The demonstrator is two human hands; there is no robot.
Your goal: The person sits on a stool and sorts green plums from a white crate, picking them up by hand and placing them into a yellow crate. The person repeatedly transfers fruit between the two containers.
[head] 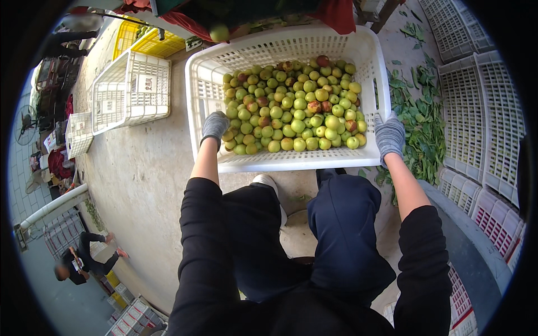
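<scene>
A large white plastic crate (294, 163) lies before me above my knees, its floor covered with green and reddish jujube-like fruits (294, 109). My left hand (216, 126), in a grey knitted glove, grips the crate's near left part, its fingers over the rim beside the fruit. On the right end wall, my right hand (389, 135) in a matching glove holds the rim near the slotted handle; part of its fingers is hidden by the wall. One green fruit (219, 32) shows beyond the crate's far rim, next to red cloth (336, 17).
Empty white crates (149, 86) and a yellow crate (168, 44) stand at the left. Green leaves (420, 113) litter the floor at the right, beside stacked white crates (462, 113). A grey-edged surface (466, 227) lies at lower right. Another person (84, 258) is at far lower left.
</scene>
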